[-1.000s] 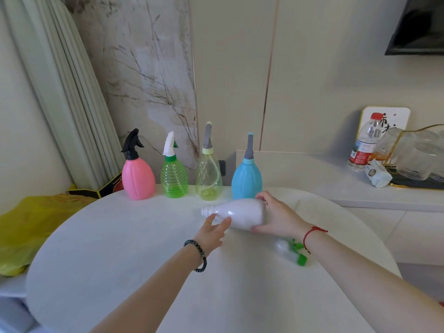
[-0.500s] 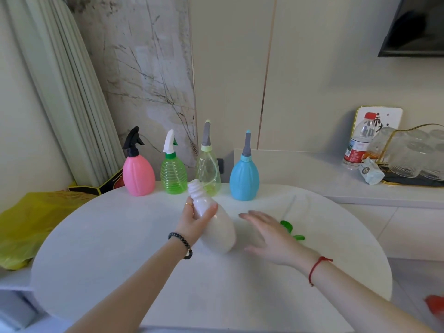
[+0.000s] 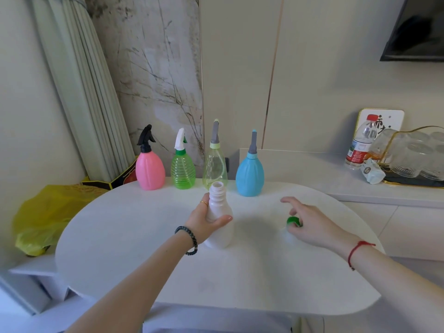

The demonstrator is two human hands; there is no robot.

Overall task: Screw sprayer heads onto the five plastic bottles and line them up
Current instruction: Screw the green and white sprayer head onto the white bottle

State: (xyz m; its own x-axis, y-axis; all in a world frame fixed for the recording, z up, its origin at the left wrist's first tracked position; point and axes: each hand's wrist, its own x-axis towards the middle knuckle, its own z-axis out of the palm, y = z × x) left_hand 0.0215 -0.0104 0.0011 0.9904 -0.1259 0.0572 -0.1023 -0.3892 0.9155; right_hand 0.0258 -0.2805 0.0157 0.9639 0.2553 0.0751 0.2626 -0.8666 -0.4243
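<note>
White bottle [image 3: 219, 233] upright mid-table [image 3: 144, 236], long axis vertical, open neck up, gripped round shoulder by left hand [image 3: 205, 221]. Green sprayer head [image 3: 293, 221] lying on table to bottle's right, just under right hand [image 3: 311, 224]; fingers loose, spread, not yet closed on it. Right hand nearer.
</note>
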